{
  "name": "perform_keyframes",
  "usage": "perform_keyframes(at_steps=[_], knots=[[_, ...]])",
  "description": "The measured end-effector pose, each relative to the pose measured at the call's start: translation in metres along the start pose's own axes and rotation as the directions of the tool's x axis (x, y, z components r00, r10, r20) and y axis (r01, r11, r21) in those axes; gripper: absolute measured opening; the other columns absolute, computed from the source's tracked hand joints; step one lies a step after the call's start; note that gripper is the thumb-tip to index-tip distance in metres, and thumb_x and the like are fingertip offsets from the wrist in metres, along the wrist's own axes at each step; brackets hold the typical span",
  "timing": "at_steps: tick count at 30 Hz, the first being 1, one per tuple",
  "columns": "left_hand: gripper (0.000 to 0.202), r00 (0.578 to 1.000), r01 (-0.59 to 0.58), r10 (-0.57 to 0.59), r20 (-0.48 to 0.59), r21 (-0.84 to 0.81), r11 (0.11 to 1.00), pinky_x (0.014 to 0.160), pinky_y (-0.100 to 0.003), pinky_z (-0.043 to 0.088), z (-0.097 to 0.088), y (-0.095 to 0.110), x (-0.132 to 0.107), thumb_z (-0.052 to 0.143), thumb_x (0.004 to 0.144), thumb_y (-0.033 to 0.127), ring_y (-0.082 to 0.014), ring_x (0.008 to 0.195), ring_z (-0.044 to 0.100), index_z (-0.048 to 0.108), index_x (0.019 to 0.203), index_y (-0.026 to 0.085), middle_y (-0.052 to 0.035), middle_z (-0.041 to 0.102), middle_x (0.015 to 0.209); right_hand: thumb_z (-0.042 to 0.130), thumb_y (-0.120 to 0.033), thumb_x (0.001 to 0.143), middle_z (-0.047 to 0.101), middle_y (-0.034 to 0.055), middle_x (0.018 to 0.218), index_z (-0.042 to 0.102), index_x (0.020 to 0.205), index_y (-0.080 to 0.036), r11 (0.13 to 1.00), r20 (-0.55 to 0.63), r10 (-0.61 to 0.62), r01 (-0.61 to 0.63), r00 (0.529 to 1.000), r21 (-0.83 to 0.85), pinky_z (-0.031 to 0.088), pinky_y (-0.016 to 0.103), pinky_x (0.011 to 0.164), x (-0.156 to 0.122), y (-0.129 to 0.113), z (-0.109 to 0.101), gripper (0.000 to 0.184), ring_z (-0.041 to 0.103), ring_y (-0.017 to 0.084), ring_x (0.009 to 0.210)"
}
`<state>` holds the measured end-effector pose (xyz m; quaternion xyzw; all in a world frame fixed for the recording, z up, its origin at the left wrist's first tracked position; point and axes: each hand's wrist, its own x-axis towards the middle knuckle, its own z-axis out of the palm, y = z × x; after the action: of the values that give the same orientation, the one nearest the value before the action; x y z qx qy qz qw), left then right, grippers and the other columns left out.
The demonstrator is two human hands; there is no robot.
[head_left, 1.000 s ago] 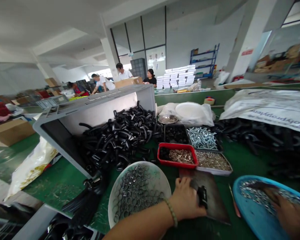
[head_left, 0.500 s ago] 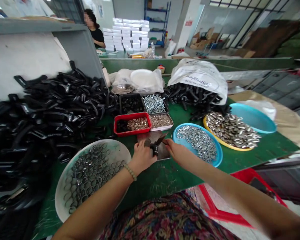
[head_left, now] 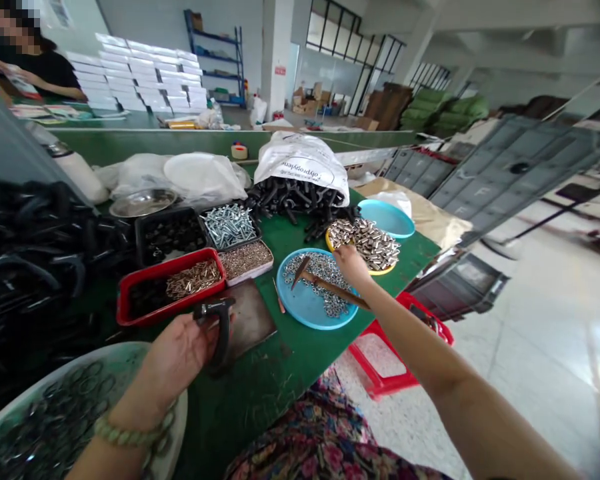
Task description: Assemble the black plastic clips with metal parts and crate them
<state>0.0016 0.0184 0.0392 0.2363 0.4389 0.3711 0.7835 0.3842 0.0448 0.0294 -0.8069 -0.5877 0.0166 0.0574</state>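
The left hand [head_left: 180,353] is closed round one black curved handle [head_left: 221,327]. It stands the handle on end on the single dark steel plate [head_left: 253,317] just right of the red tray [head_left: 130,300], probably for a hard, flat footing.

The right hand [head_left: 353,265] reaches farther right of that tray, fingers curled over the steel sleeves [head_left: 367,240] in the yellow dish [head_left: 381,271]. I cannot tell whether it grips any. One small hammer [head_left: 330,287] slants under its wrist, across the blue dish [head_left: 300,310] of washers [head_left: 320,267].

Behind and beside the red tray I count three more: a black tray [head_left: 140,233], a screw tray [head_left: 229,225] and a tray of brass bits [head_left: 245,259]. A teal dish [head_left: 387,219], the third, sits farthest right. All seem fanned across the bench [head_left: 280,360] within arm's reach.
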Motion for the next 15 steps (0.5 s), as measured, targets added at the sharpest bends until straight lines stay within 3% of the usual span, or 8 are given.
perform_keyframes(at_steps=[1, 3, 5, 7, 9, 12, 15], knots=[[0.040, 0.999, 0.029, -0.028, 0.022, -0.056, 0.998, 0.076, -0.043, 0.053, 0.003, 0.003, -0.002, 0.036, 0.084, 0.040, -0.0262, 0.096, 0.063, 0.065, 0.098, 0.017, -0.0100, 0.068, 0.089, 0.025, -0.028, 0.096, 0.052, 0.0183, 0.115, 0.056, 0.115, -0.010, 0.998, -0.023, 0.056, -0.056, 0.998, 0.007, 0.039, 0.033, 0.090, 0.016, 0.013, -0.004, 0.040, 0.051, 0.025, 0.107], [0.036, 0.999, -0.027, 0.025, -0.020, -0.116, 0.993, 0.069, -0.039, 0.056, 0.013, 0.005, -0.002, 0.040, 0.086, 0.042, -0.0235, 0.087, 0.065, 0.063, 0.099, 0.018, -0.0095, 0.068, 0.089, 0.028, -0.021, 0.094, 0.052, 0.0206, 0.115, 0.056, 0.116, -0.007, 0.990, -0.046, 0.138, -0.137, 0.989, 0.031, 0.040, 0.033, 0.087, 0.047, 0.035, -0.010, 0.038, 0.053, 0.025, 0.103], [0.023, 0.985, -0.124, 0.113, -0.129, -0.081, 0.989, 0.063, -0.034, 0.056, 0.026, 0.000, 0.002, 0.054, 0.081, 0.032, -0.0194, 0.076, 0.066, 0.061, 0.098, 0.018, -0.0067, 0.067, 0.085, 0.035, -0.016, 0.091, 0.051, 0.0201, 0.117, 0.055, 0.119, -0.007, 0.982, -0.047, 0.184, -0.181, 0.982, 0.061, 0.041, 0.032, 0.084, 0.075, 0.045, -0.010, 0.035, 0.055, 0.023, 0.098], [0.026, 0.951, -0.222, 0.213, -0.224, -0.015, 0.975, 0.060, -0.029, 0.055, 0.037, -0.007, 0.006, 0.063, 0.074, 0.018, -0.0149, 0.068, 0.065, 0.057, 0.100, 0.019, -0.0026, 0.066, 0.083, 0.041, -0.013, 0.087, 0.053, 0.0193, 0.117, 0.055, 0.119, -0.006, 0.975, -0.041, 0.206, -0.202, 0.978, 0.093, 0.042, 0.031, 0.081, 0.093, 0.046, -0.005, 0.035, 0.056, 0.021, 0.094], [0.039, 0.923, -0.297, 0.292, -0.253, 0.016, 0.955, 0.061, -0.027, 0.054, 0.043, -0.013, 0.006, 0.066, 0.071, 0.012, -0.0126, 0.065, 0.064, 0.052, 0.106, 0.022, -0.0002, 0.066, 0.086, 0.044, -0.012, 0.086, 0.055, 0.0209, 0.112, 0.057, 0.113, -0.003, 0.970, -0.043, 0.215, -0.209, 0.976, 0.122, 0.041, 0.032, 0.081, 0.099, 0.043, 0.000, 0.031, 0.056, 0.021, 0.094], [0.047, 0.922, -0.324, 0.322, -0.217, 0.027, 0.946, 0.065, -0.026, 0.054, 0.044, -0.018, -0.001, 0.067, 0.071, 0.015, -0.0130, 0.071, 0.066, 0.047, 0.113, 0.024, -0.0001, 0.066, 0.089, 0.040, -0.016, 0.089, 0.055, 0.0270, 0.107, 0.055, 0.109, 0.003, 0.965, -0.084, 0.216, -0.200, 0.973, 0.168, 0.039, 0.036, 0.079, 0.096, 0.043, 0.005, 0.032, 0.054, 0.027, 0.098], [0.049, 0.933, -0.323, 0.329, -0.149, 0.064, 0.944, 0.069, -0.025, 0.052, 0.041, -0.020, -0.007, 0.067, 0.070, 0.014, -0.0142, 0.078, 0.066, 0.046, 0.113, 0.022, -0.0019, 0.067, 0.091, 0.014, -0.025, 0.095, 0.049, 0.0345, 0.110, 0.044, 0.117, 0.008, 0.961, -0.144, 0.196, -0.161, 0.970, 0.223, 0.036, 0.041, 0.073, 0.092, 0.055, 0.008, 0.049, 0.051, 0.031, 0.100]])
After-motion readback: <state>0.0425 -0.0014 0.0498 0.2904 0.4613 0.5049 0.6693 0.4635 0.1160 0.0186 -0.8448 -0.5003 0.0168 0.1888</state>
